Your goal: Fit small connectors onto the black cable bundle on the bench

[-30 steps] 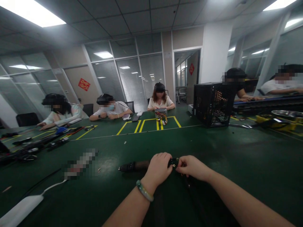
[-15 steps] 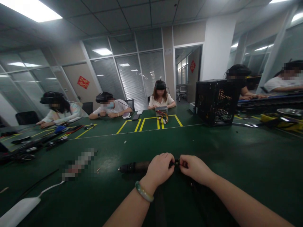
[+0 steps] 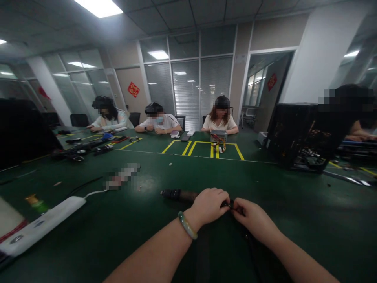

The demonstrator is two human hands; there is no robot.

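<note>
A dark cylindrical tool (image 3: 187,196) with a stepped black collar and a small metal tip lies on the green table, its tip toward the left. My left hand (image 3: 208,205), with a jade-coloured bangle (image 3: 187,225) on the wrist, is closed over its right end. Close against it, my right hand (image 3: 253,215) pinches with thumb and forefinger at a small dark piece between the two hands. Fingers hide most of that piece. A dark cord or strap (image 3: 249,245) runs down toward me below my right hand.
A white power strip (image 3: 55,220) lies at left, its cord leading to a blurred-out object. Black computer cases stand at left (image 3: 23,133) and right (image 3: 297,137). Several people sit across the table, one behind a power supply (image 3: 218,136) with coloured wires.
My view has turned left, so the scene shifts rightward and the left computer case appears. Both hands stay together at the tool's right end; the gap between their fingertips looks smaller.
</note>
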